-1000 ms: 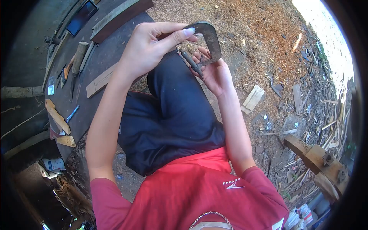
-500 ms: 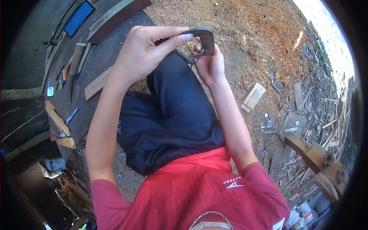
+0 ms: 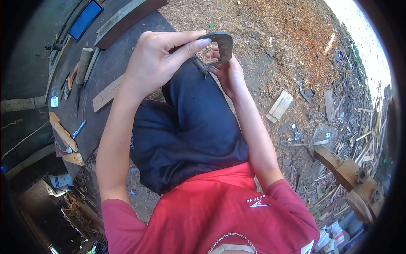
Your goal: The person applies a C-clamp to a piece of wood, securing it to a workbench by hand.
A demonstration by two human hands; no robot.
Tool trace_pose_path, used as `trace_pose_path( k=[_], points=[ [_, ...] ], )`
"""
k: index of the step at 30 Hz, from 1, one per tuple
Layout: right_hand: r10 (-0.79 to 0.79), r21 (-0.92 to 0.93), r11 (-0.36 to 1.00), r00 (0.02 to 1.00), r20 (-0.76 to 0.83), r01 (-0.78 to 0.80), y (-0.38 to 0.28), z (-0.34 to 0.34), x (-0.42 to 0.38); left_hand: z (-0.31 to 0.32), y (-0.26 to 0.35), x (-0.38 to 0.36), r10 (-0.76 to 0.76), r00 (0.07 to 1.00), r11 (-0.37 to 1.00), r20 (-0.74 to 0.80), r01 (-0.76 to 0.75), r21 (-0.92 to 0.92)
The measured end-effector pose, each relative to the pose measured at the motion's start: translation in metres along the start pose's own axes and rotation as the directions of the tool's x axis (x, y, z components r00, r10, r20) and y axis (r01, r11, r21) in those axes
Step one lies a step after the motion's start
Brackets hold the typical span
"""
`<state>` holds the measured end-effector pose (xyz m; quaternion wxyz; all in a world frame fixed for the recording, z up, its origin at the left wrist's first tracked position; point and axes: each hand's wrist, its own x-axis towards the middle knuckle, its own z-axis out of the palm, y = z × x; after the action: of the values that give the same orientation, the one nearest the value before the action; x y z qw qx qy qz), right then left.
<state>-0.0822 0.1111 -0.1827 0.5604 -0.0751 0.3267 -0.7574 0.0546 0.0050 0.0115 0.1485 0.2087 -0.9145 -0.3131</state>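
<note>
A dark metal C-clamp (image 3: 227, 47) is held up above my knee, its curved frame to the right and its threaded screw (image 3: 198, 64) to the lower left. My left hand (image 3: 158, 59) pinches the top of the frame between thumb and fingers. My right hand (image 3: 231, 78) is close behind and below the frame, palm up, fingers loosely spread around the screw's end. The clamp partly covers those fingers, and whether they touch the screw cannot be made out.
On the dark bench at left lie a phone (image 3: 85, 20), a wooden mallet-like piece (image 3: 84, 65), a blue pen (image 3: 79, 129), a wood strip (image 3: 108, 94) and a thick wood beam (image 3: 127, 21). Wood shavings and offcuts (image 3: 279, 106) cover the ground. A wooden frame (image 3: 349, 173) stands at right.
The clamp has shifted slightly left and down with both hands. My right fingers have opened from a curl, and that hand has turned a little.
</note>
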Motion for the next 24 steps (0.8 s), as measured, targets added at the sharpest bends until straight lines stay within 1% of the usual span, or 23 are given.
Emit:
trace_pose_path(
  k=[3,6,9,12,15,19,22,24],
  points=[
    [0.026,-0.015,1.0,1.0,0.011,-0.026,-0.002,-0.006,-0.01,0.003,-0.003,-0.003,0.029,0.999,0.999,-0.041,-0.029,-0.022],
    [-0.06,-0.127,0.99,0.998,-0.026,0.057,0.004,-0.005,-0.015,0.005,-0.005,-0.004,0.049,0.997,0.999,-0.059,-0.05,-0.018],
    [-0.015,-0.109,0.994,1.0,0.004,0.016,0.012,-0.015,-0.007,0.005,-0.006,-0.005,0.014,0.998,0.999,-0.053,-0.016,-0.029],
    [0.018,-0.136,0.99,0.999,-0.04,-0.023,0.019,-0.016,0.0,0.006,-0.004,-0.005,0.04,0.997,0.999,-0.072,-0.04,0.007],
    [0.096,-0.151,0.983,0.994,-0.061,-0.104,0.027,-0.016,0.006,0.005,-0.005,-0.004,0.106,0.991,0.994,-0.083,-0.105,0.02],
    [0.082,-0.144,0.986,0.996,-0.045,-0.087,0.034,-0.009,0.003,0.011,-0.007,-0.004,0.147,0.977,0.989,-0.156,-0.147,0.007],
    [0.082,-0.036,0.996,0.997,0.0,-0.082,0.017,0.003,-0.005,0.013,-0.005,-0.005,0.125,0.975,0.992,-0.185,-0.126,0.008],
    [0.013,0.117,0.993,0.998,0.066,-0.02,0.009,0.005,-0.012,0.013,-0.002,-0.005,0.095,0.976,0.995,-0.197,-0.093,0.02]
  ],
)
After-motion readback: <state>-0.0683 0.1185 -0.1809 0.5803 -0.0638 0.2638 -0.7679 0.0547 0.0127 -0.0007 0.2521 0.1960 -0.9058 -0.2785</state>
